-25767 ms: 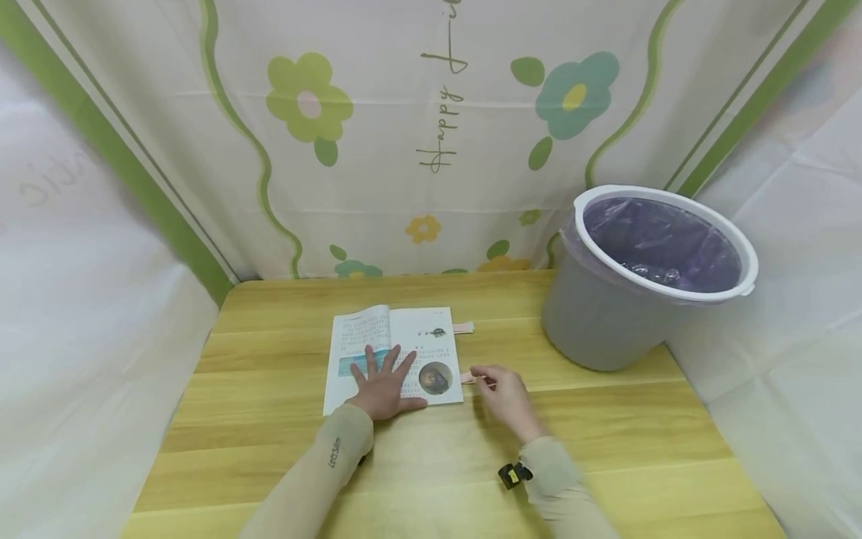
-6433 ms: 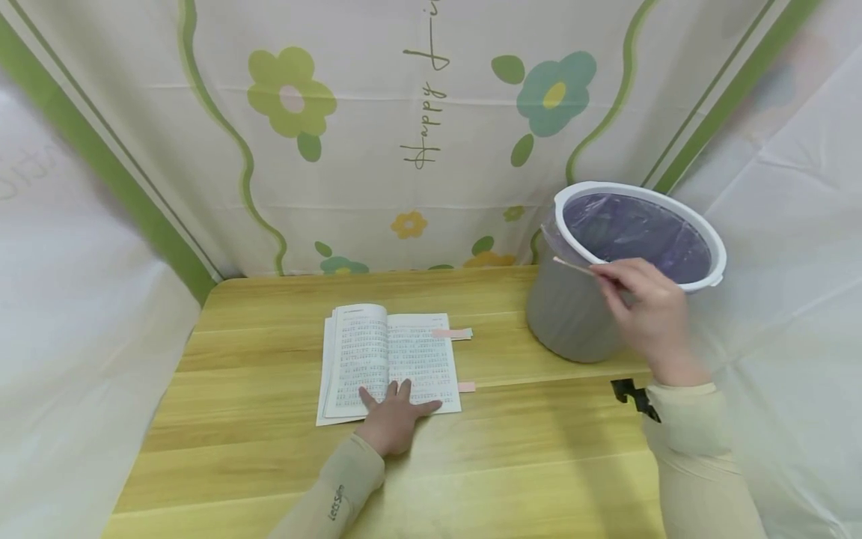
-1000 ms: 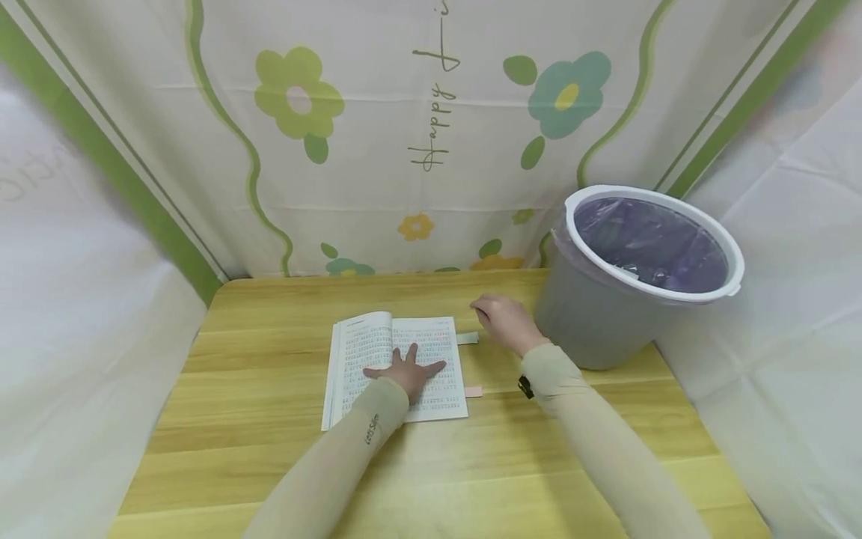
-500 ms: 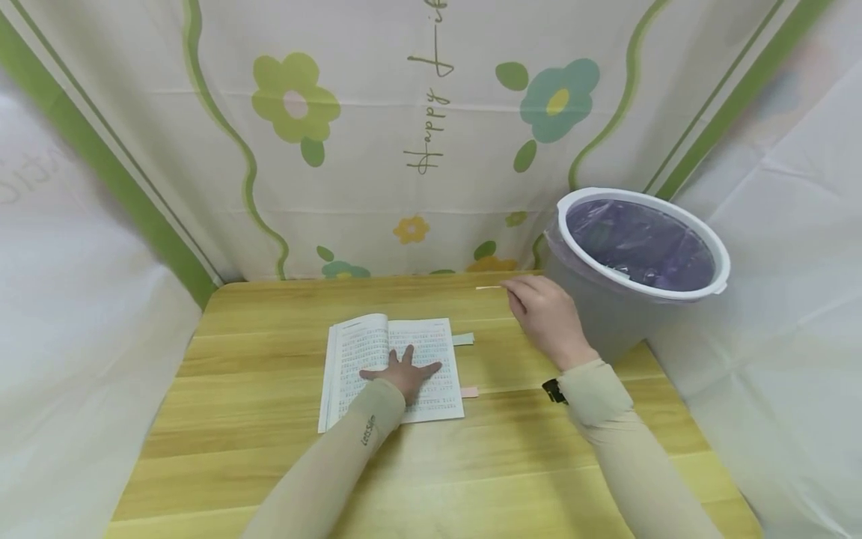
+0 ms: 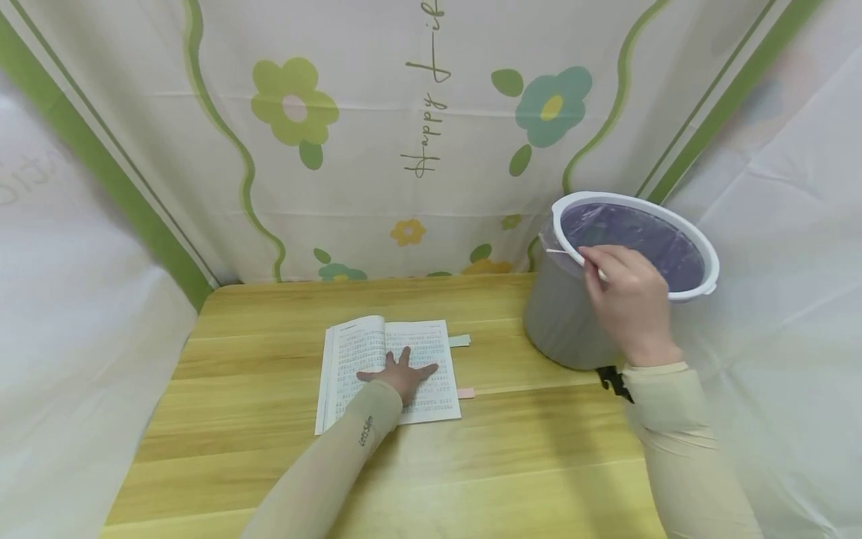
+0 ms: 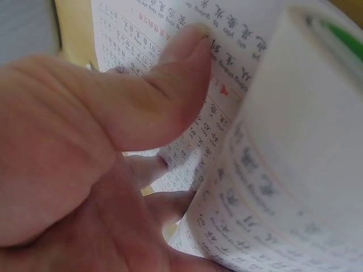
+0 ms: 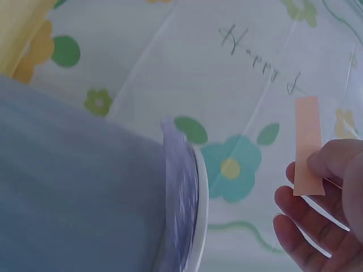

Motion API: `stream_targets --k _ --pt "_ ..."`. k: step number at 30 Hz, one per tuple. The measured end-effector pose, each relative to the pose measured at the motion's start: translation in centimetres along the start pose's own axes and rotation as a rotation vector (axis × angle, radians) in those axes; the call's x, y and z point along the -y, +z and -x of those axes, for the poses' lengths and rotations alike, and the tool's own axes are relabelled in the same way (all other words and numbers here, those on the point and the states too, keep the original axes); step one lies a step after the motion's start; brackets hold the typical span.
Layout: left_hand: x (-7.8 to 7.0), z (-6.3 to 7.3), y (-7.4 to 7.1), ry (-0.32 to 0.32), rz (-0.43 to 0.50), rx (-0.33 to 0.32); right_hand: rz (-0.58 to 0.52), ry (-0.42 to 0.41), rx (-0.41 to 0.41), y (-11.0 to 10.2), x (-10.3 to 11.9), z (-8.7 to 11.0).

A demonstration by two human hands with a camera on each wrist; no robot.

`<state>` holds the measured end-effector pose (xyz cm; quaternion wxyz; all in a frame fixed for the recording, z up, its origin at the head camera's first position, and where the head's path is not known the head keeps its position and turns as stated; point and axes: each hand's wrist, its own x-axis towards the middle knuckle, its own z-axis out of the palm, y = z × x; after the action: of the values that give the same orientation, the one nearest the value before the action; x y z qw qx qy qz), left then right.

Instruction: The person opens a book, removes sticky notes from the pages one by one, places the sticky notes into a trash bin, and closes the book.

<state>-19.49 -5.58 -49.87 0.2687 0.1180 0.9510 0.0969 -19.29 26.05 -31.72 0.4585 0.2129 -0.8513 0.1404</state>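
An open book (image 5: pixel 431 340) with printed text lies on the wooden table. My left hand (image 5: pixel 404 380) rests on its right page with spread fingers, and the left wrist view shows the thumb (image 6: pixel 181 68) over the print beside a curved page. A pale green sticky tab (image 5: pixel 460 340) and a pink sticky tab (image 5: pixel 466 393) stick out from the book's right edge. My right hand (image 5: pixel 629 303) is in front of the bin's near rim; it pinches a narrow peach-pink sticky tab (image 7: pixel 308 141) between thumb and fingers.
A grey bin (image 5: pixel 566 322) with a white rim and a purple plastic liner (image 5: pixel 619 224) stands at the table's back right. A flower-printed curtain (image 5: pixel 377 150) hangs behind the wooden table (image 5: pixel 256 352), with white fabric on both sides.
Over the last second my right hand moves right from beside the book to the bin, carrying the sticky tab. Earlier, different pages showed, and a pink tab lay where the green one shows.
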Motion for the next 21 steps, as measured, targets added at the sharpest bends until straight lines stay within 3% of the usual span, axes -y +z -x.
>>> stream_targets --k 8,15,21 --pt "0.3 -0.3 0.3 -0.006 0.029 0.015 0.112 0.136 0.046 -2.6 -3.5 0.3" --pt "0.1 0.2 0.0 -0.006 0.030 0.019 0.213 0.228 0.193 -3.7 -6.3 0.9" --pt "0.1 0.3 -0.2 -0.001 0.022 0.013 0.220 0.252 0.281 -3.7 -8.1 0.7"
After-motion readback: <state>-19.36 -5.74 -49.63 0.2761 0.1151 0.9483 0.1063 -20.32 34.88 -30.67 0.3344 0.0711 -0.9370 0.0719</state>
